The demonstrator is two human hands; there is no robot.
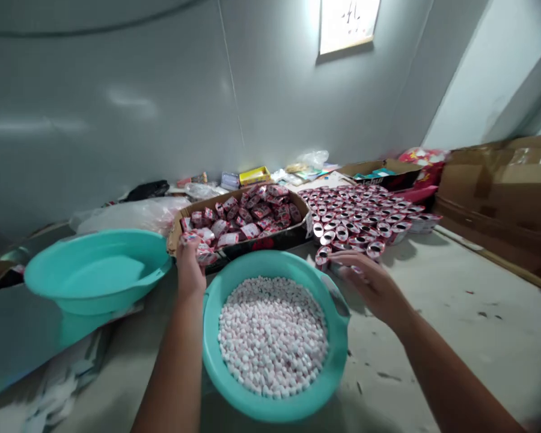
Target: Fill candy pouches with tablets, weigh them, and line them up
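Note:
My left hand (190, 267) is closed around a red and white filled packet (204, 251) at the near left edge of a cardboard box (304, 210). Similar packets (247, 216) are heaped inside that box. With its fingers stretched out, my right hand (374, 282) reaches the nearest of many open-topped pouches (323, 255); its fingertips are at the pouch's side, and the thumb side is partly hidden. Between my forearms stands a turquoise basin (275, 412) with a layer of small pale tablet-like pieces (273, 337) in it.
A second turquoise basin (94, 294) stands at left. Upright open pouches (356, 210) crowd the table at right, before a box with teal items (383, 171). Large cartons (500, 204) line the right side. Plastic bags (130, 213) and a yellow box (255, 175) lie along the wall.

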